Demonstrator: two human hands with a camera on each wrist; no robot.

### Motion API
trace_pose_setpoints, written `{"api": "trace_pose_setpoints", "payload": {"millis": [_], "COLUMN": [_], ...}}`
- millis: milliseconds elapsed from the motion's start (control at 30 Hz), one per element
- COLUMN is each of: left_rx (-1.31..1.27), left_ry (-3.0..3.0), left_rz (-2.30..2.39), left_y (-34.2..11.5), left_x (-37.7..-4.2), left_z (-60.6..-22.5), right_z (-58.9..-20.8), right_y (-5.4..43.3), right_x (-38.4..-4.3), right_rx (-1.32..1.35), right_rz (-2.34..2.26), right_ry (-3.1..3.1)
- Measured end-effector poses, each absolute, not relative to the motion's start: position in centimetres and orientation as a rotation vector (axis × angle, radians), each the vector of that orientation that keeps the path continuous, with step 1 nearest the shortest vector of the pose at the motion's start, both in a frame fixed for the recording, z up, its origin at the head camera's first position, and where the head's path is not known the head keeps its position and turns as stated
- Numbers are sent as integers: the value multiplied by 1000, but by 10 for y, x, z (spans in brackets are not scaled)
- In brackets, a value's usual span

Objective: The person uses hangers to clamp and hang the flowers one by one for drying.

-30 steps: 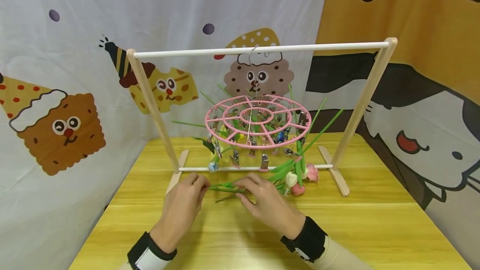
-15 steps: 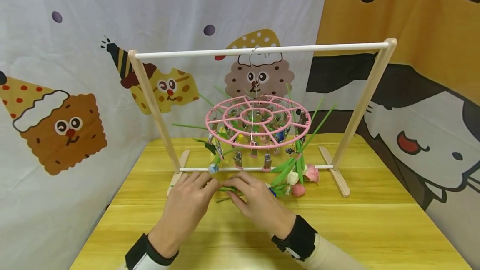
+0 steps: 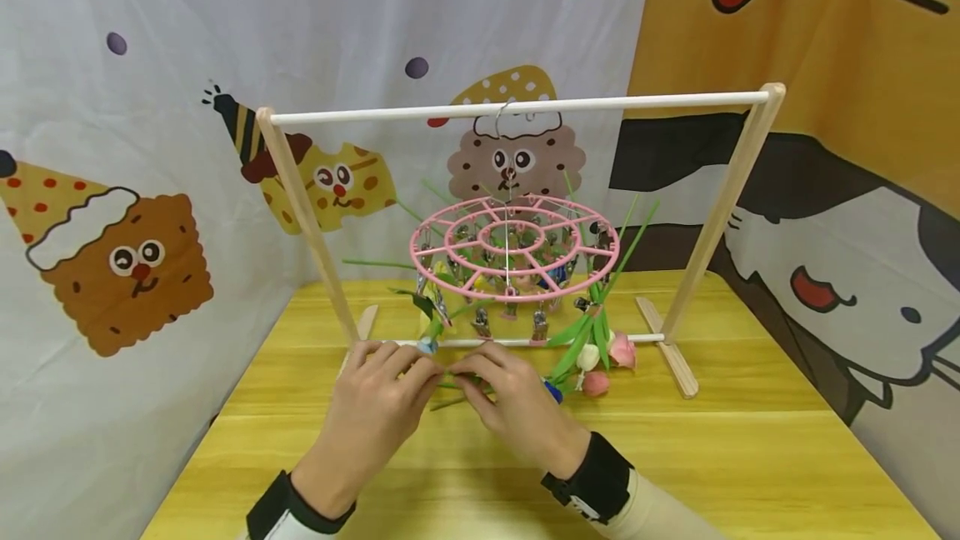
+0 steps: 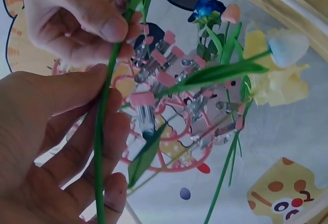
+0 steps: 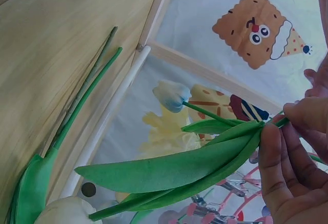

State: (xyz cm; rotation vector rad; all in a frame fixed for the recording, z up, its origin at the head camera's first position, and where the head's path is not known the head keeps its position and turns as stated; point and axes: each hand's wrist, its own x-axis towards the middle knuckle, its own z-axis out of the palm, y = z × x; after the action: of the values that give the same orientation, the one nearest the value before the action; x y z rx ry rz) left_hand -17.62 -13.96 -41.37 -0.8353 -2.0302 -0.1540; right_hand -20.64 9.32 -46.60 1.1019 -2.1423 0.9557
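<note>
My left hand (image 3: 382, 394) and right hand (image 3: 513, 398) meet just in front of the hanging pink clip rack (image 3: 525, 298). Between them runs the green stem (image 4: 100, 131) of an artificial tulip. Right thumb and fingers pinch it by its long leaves (image 5: 154, 170); a white tulip head (image 5: 66, 211) shows at its end. My left thumb presses the stem against the fingers further down. From the rack's clips hang other flowers upside down, among them a pale blue tulip (image 4: 288, 47), a yellow flower (image 4: 279, 85) and a dark blue flower (image 4: 206, 9).
The rack hangs from the white bar (image 3: 637, 102) of a wooden stand. Loose stems (image 5: 84, 93) and a blue flower (image 3: 553, 391) lie on the table near my right hand. White and pink tulips (image 3: 622, 351) droop at the rack's right. A patterned curtain stands behind.
My left hand has moved right along the stem until its fingertips nearly meet those of the right hand. The right hand has shifted slightly left. The rack has turned a little.
</note>
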Motion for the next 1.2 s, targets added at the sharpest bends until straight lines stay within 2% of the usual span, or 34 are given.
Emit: {"api": "trace_pose_setpoints", "payload": {"millis": [733,933,1200], "left_rx": [-608,-664,-721], "left_ry": [-1993,-2005,-2078], "left_rz": [-692,-907,-903], "left_y": [-157,-143,-116], "left_x": [-189,-193,-190], "left_z": [-413,-422,-427], "right_z": [-461,-451,-444], "right_y": [102,109,124], "right_x": [-202,-198,-194], "right_rx": [1001,998,981], "right_rz": [1033,1070,1102], "right_ry": [-2028,-1943,-1886]}}
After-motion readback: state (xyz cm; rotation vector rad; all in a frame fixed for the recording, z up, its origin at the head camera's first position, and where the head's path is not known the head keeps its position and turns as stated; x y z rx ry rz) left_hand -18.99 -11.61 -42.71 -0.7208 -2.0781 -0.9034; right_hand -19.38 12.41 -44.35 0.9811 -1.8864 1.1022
